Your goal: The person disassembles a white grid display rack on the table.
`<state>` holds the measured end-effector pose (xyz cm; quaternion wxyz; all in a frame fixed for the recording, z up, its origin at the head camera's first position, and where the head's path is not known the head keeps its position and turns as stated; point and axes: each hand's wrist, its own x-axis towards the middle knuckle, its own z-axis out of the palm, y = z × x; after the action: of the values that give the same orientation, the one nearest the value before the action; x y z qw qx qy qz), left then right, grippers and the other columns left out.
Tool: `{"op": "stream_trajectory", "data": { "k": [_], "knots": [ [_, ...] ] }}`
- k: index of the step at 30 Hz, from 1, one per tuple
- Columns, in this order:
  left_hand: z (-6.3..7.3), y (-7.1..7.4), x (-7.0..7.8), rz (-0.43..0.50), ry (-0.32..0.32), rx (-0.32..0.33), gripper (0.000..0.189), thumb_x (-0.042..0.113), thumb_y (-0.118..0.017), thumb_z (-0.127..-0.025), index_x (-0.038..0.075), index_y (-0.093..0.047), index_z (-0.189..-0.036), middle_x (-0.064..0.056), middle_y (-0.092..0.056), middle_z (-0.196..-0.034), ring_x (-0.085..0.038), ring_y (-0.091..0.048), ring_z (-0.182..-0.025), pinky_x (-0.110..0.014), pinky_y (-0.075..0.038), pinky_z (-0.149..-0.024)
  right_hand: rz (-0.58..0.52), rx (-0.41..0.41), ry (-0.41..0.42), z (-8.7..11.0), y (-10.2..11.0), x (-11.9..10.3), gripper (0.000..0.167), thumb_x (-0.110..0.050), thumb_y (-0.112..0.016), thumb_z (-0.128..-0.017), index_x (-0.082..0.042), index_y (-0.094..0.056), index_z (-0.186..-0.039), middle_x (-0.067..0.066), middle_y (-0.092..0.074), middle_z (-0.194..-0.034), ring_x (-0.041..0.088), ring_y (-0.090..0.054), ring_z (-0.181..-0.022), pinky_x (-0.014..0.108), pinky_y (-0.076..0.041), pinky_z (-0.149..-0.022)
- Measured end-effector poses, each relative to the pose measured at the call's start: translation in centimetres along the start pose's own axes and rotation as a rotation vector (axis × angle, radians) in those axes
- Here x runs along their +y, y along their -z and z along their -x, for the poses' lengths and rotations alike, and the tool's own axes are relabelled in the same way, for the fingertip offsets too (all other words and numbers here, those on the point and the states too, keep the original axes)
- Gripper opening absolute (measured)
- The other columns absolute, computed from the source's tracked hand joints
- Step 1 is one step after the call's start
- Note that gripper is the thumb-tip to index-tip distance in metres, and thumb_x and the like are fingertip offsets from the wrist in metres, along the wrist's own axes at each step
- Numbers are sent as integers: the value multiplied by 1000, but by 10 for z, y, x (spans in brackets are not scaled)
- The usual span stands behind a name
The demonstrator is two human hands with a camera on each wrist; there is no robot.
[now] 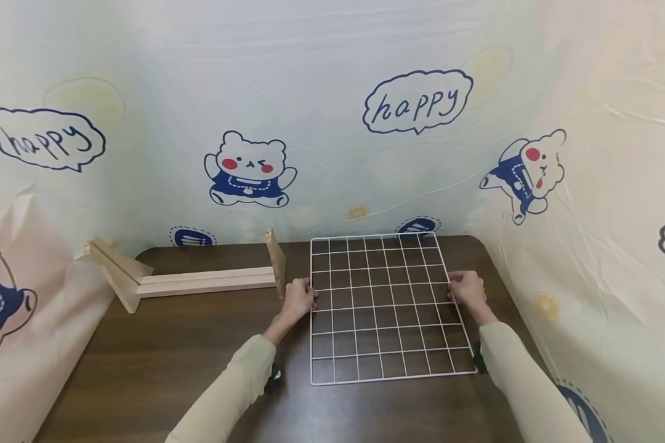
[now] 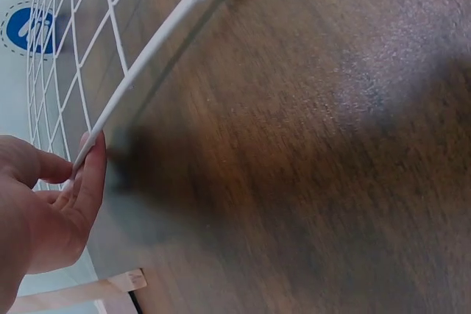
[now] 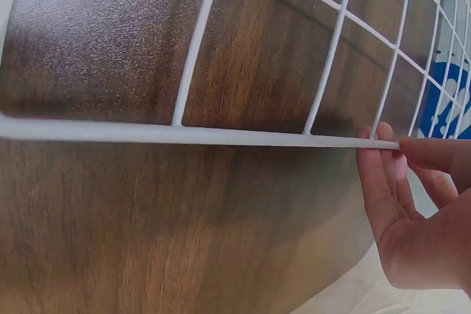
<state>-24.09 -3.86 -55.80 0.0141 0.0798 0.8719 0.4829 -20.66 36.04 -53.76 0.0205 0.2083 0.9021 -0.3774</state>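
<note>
A square white wire grid panel (image 1: 390, 285) is held over the brown table by both hands, one at each side. My left hand (image 1: 299, 295) pinches its left edge; in the left wrist view the thumb and fingers close on the outer wire (image 2: 126, 77). On the opposite side, my right hand (image 1: 468, 288) pinches the right edge. The right wrist view shows the thumb on one face of the outer wire (image 3: 221, 136) and fingertips on the other. Shadows of the wires fall on the wood below.
To the left stands a pale wooden frame, a long bar (image 1: 207, 281) between two upright end pieces; its right end piece (image 1: 276, 263) is close to my left hand. A printed curtain (image 1: 332, 172) hangs behind the brown table (image 1: 199, 357) and along both sides.
</note>
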Motion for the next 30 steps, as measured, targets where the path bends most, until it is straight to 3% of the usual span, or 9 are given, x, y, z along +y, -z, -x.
{"op": "stream_trajectory", "data": {
  "k": [9, 15, 22, 30],
  "knots": [
    [-4, -3, -4, -12, 40, -2, 33, -12, -48, -90, -15, -57, -122, -19, -69, -74, -30, -65, -49, -24, -53, -38, -8, -11, -8, 0, -1, 2, 36, -4, -50, -89, 1, -64, -122, 14, -71, -75, 23, -69, -60, 35, -54, -63],
    [-4, -5, -5, -16, 54, -16, 35, -12, -47, -89, -17, -55, -123, -18, -69, -74, -29, -65, -48, -24, -53, -38, -31, -23, -12, 0, -3, 6, 37, -3, -50, -87, 1, -64, -121, 14, -71, -74, 21, -69, -60, 28, -55, -53],
    [-4, -7, -6, -54, 49, -44, 17, -12, -48, -89, -10, -64, -88, -18, -68, -70, -27, -65, -47, -23, -52, -38, -62, -41, -8, 0, -5, 12, 36, -2, -50, -87, 5, -63, -120, 15, -70, -72, 22, -68, -57, 30, -57, -50],
    [-5, -8, -5, -94, 59, -49, 16, -12, -49, -87, -8, -62, -80, -16, -67, -65, -23, -65, -46, -22, -52, -38, -44, -26, -22, -1, -8, 12, 35, -3, -51, -88, 3, -64, -121, 13, -70, -71, 21, -68, -57, 29, -57, -51]
  ]
}}
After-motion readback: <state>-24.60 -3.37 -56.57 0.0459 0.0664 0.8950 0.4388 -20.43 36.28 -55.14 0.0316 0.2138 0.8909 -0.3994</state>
